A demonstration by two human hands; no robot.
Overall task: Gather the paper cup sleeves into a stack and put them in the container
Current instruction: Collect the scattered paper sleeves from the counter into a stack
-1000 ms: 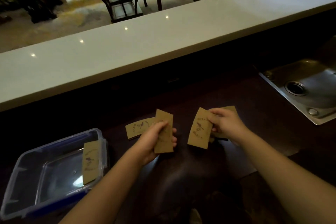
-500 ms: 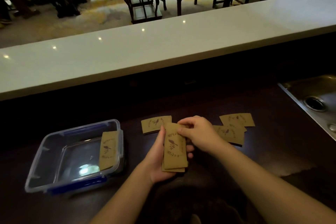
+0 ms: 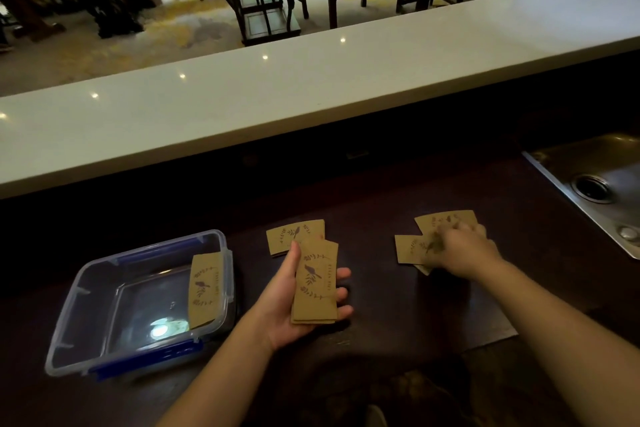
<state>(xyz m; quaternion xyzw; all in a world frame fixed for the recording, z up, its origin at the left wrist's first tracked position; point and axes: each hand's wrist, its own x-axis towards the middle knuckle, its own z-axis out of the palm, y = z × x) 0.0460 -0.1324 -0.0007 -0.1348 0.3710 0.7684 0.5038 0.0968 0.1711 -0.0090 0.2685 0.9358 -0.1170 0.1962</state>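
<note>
While the stack sits settled in the palm, the other hand has gone back for more.
Left hand (image 3: 294,302): clamped on the stack (image 3: 316,286), fingers curled round its edge, above the worktop (image 3: 374,204).
Right hand (image 3: 465,250): half a second ago on the stack, now out over the right-side sleeves (image 3: 410,248); blurred, so I cannot tell its grip.
Centre sleeve (image 3: 285,236): flat, just beyond the stack.
Container (image 3: 86,288): 1 sleeve (image 3: 204,288) leans inside its right wall.
Meaning: gathering goes on; nothing stacked is deposited yet.

Bare dark counter (image 3: 374,288) lies between the hands; container (image 3: 86,291) blocks at nine o'clock, sink (image 3: 554,170) at two.
</note>
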